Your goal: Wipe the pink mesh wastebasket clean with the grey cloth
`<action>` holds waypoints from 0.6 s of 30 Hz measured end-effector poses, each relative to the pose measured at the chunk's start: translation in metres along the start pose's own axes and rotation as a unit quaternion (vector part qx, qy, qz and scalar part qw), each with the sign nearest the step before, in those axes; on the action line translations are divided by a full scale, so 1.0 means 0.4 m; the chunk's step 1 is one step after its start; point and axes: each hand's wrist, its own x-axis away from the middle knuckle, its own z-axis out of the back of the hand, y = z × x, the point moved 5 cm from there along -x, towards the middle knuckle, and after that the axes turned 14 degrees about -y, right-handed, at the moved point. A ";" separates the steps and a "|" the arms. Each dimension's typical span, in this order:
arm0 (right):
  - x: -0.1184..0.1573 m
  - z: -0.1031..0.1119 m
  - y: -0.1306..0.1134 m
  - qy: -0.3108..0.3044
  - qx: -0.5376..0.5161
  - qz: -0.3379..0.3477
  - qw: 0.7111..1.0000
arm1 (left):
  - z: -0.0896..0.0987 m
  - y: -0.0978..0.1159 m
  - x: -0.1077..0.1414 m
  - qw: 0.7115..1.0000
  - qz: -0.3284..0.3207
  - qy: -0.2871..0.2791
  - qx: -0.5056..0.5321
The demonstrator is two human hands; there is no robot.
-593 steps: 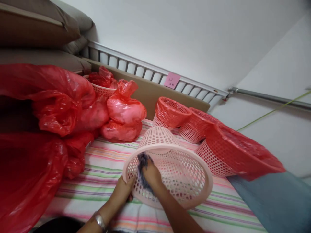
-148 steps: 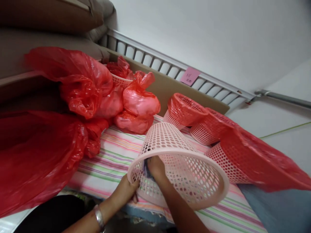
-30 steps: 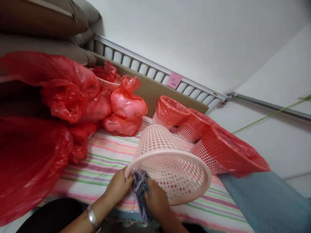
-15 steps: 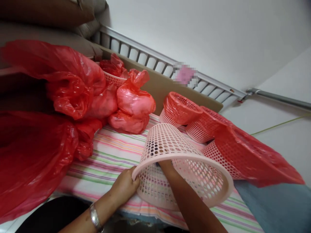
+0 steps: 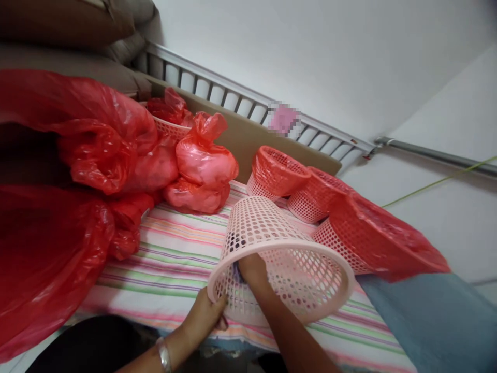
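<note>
clearly, the left hand (image 5: 207,313) is closed on the rim of a pale pink perforated basket (image 5: 258,223), its thumb over the edge and fingertips showing just below. the right hand (image 5: 253,272) reaches in through the basket's mouth, bent around a wad of dark purplish cloth (image 5: 238,274) pressed near the left side of the inner wall. only a sliver of that cloth shows; the right fingertips are hidden by the hand itself and the rim, so how tightly they are curled is hard to judge. dark patches show through the holes above the hand.

the basket lies tipped on its side on a striped sheet (image 5: 174,254), wide mouth toward the person, narrower base away, its thick rim smooth and round. a silvery bracelet (image 5: 163,355) circles the left wrist, and both forearms are cut off at the lower edge. rightward and behind stand baskets lined with red plastic (image 5: 281,168); leftward, red bags (image 5: 205,166) are bunched. a pink note (image 5: 284,119) beyond is pixelated.
</note>
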 end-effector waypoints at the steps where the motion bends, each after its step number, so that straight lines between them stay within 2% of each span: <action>1: 0.040 -0.014 0.002 -0.002 0.014 -0.002 1.000 | -0.001 0.002 -0.002 1.000 -0.002 0.005 0.000; 6: 0.229 -0.080 0.017 -0.031 0.064 0.044 0.997 | -0.006 0.046 0.008 1.000 -0.005 0.000 -0.023; 9: 0.258 -0.084 0.017 -0.040 0.052 0.051 0.997 | 0.020 0.107 0.028 0.994 -0.051 0.022 -0.093; 11: 0.224 -0.072 0.007 -0.032 0.052 0.040 0.997 | 0.050 0.150 0.042 0.983 -0.091 0.052 -0.149; 13: 0.159 -0.053 -0.006 -0.016 0.044 0.026 0.999 | 0.079 0.174 0.052 0.975 -0.094 0.073 -0.189; 18: -0.039 0.002 -0.016 0.032 -0.048 0.033 0.998 | 0.114 0.181 0.057 0.970 -0.070 0.080 -0.218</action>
